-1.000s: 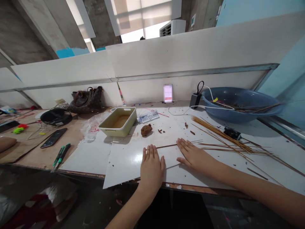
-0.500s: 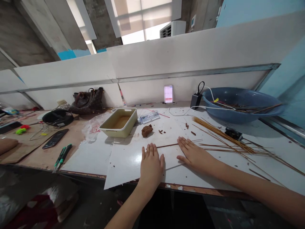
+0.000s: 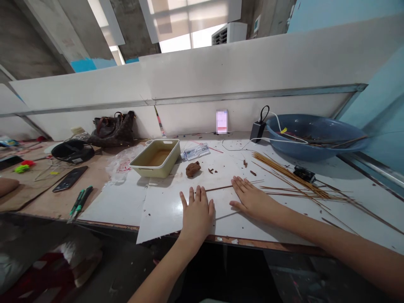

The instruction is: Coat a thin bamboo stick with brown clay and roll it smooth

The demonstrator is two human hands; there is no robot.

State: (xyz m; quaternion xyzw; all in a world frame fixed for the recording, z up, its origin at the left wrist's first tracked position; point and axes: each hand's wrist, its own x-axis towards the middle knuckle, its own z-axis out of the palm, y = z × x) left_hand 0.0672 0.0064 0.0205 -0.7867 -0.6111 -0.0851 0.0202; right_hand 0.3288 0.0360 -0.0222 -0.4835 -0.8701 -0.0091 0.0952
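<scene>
The white sheet (image 3: pixel 164 212) is glossy, the thin sticks (image 3: pixel 290 176) matt wood, and the blue basin (image 3: pixel 303 152) smooth plastic.

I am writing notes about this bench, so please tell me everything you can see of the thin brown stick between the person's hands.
The thin brown stick is long, slender and straight, with a matt surface that looks like wood or bamboo. It lies flat and almost level across the white sheet. Its left end reaches the fingertips of the left hand. Its right part meets the fingers of the right hand, and whether it continues beneath them cannot be told.
</scene>
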